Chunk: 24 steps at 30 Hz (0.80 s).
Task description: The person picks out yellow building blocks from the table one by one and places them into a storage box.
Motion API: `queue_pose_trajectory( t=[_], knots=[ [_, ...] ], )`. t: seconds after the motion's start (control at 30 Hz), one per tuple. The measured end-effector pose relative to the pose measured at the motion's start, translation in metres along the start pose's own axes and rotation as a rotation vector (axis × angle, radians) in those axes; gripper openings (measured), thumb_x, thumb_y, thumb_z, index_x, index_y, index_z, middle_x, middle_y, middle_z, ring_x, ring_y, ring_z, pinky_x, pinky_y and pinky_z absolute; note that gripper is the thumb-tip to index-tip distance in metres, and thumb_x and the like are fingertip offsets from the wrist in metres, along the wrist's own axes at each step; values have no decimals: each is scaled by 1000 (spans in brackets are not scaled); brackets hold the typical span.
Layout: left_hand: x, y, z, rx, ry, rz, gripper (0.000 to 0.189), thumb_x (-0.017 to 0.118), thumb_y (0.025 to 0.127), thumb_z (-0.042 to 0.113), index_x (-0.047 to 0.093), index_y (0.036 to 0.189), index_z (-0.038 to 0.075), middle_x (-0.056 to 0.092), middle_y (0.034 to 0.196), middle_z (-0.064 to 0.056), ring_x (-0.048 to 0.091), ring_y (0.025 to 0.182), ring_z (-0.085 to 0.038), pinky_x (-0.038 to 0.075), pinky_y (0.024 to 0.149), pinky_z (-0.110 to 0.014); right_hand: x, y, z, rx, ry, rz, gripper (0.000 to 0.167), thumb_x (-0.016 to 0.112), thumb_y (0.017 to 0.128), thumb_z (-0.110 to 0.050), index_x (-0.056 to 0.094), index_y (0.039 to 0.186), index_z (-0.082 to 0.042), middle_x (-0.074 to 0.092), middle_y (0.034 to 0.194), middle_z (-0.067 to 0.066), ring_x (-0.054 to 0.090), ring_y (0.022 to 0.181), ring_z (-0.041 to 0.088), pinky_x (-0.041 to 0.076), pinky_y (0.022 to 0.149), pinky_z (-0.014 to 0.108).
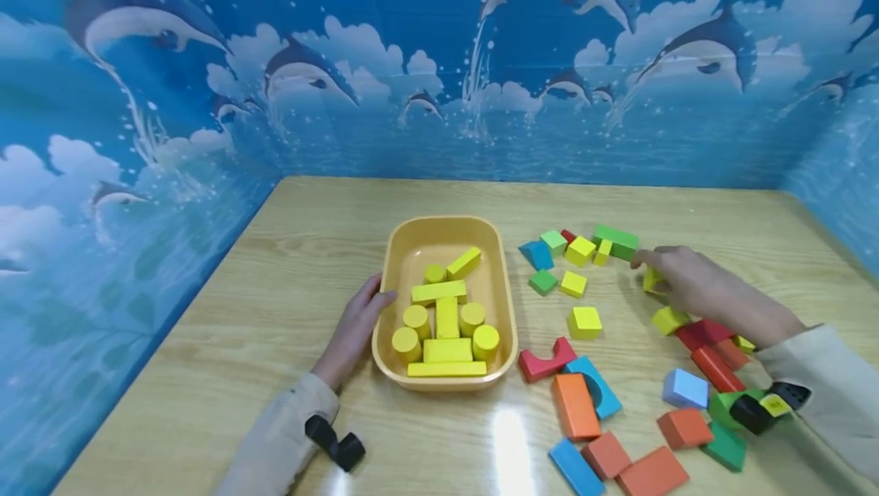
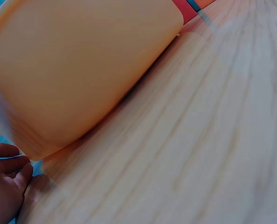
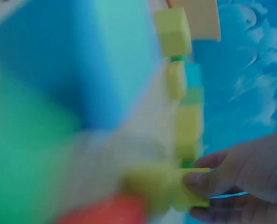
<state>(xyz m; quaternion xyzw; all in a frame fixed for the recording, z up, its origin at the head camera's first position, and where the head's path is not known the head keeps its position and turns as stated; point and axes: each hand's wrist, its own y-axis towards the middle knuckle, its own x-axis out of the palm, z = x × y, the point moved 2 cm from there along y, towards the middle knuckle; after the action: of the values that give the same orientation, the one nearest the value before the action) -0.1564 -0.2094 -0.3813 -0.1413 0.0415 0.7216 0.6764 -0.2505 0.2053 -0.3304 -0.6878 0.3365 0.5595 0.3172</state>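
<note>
My left hand (image 1: 355,328) holds the left side of a tan plastic tray (image 1: 504,275), its thumb over the rim. In the left wrist view the fingers (image 2: 8,164) are at the tray's outer wall (image 2: 82,70). Yellow blocks lie in the tray: several cylinders (image 1: 416,318), a rectangular block (image 1: 448,350) and long bars (image 1: 447,368). Across the table, my right hand (image 1: 693,282) pinches a yellow block (image 3: 192,191) between thumb and fingers. Most of that block is hidden by the hand in the head view. Beside it is another yellow block (image 1: 669,320).
Loose coloured blocks lie right of the tray, among them a green bar (image 1: 616,242), a yellow cube (image 1: 584,323), a red arch (image 1: 547,361), an orange block (image 1: 575,406) and a blue block (image 1: 685,388). A dolphin-printed backdrop (image 1: 439,137) borders the wooden table (image 1: 309,252).
</note>
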Motion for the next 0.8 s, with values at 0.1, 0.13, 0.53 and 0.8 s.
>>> queue_pose_trajectory(
  t=[0.1,0.13,0.53,0.8],
  knots=[
    [0,0,-1,-13,-4,6,54,46,98,29,38,146,7,39,149,-17,39,135,-32,32,112,-45,-19,13,-36,-100,53,125,38,74,77,7,62,113,3,68,100,16,64,82,26,57,69,42],
    [0,0,-1,-13,-6,7,54,46,98,29,38,146,7,39,149,-17,39,135,-32,32,112,-45,-26,19,-52,-136,82,155,38,75,77,6,63,113,2,68,103,16,64,83,26,58,70,42],
    [-1,0,-1,10,-33,7,54,48,97,28,39,145,6,40,148,-17,40,135,-31,32,112,-44,-18,80,-170,-471,240,-40,36,72,83,0,65,118,-2,68,112,9,65,87,17,56,74,30],
    [0,1,-2,-4,-23,21,53,48,97,28,40,145,7,41,148,-16,40,134,-31,33,111,-45,-1,87,-177,-450,204,-134,42,67,80,9,64,120,-2,68,111,12,66,94,21,57,77,30]
  ],
)
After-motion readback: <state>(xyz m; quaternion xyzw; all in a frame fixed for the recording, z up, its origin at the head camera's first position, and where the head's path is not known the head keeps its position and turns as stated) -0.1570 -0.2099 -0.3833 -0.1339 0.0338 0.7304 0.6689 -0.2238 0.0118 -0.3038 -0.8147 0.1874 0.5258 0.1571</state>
